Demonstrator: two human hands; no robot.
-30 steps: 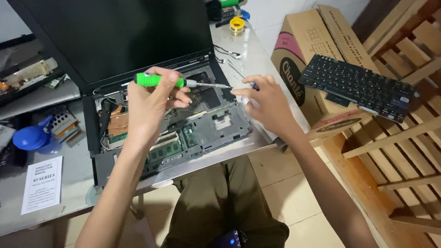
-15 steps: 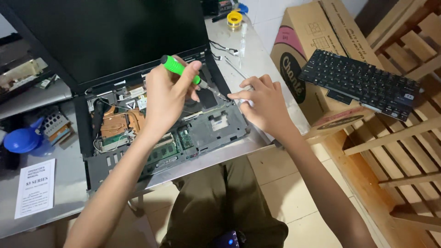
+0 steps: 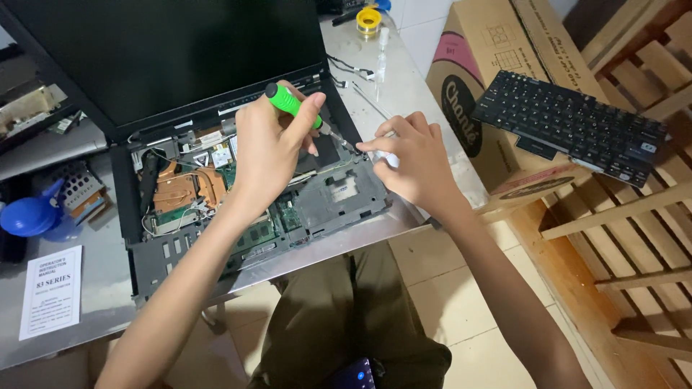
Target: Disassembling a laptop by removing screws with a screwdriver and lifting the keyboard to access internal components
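Closed around the green-handled screwdriver, the left hand angles its tip into the opened laptop's right rear corner. Beside that corner, the right hand pinches something small, unidentifiable. Right of the laptop, the removed keyboard rests on a cardboard box.

Head camera – looks steeply down, seemingly close

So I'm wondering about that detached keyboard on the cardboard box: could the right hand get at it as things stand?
Probably yes: the keyboard lies uncovered atop the box, beside the right hand, nothing between.
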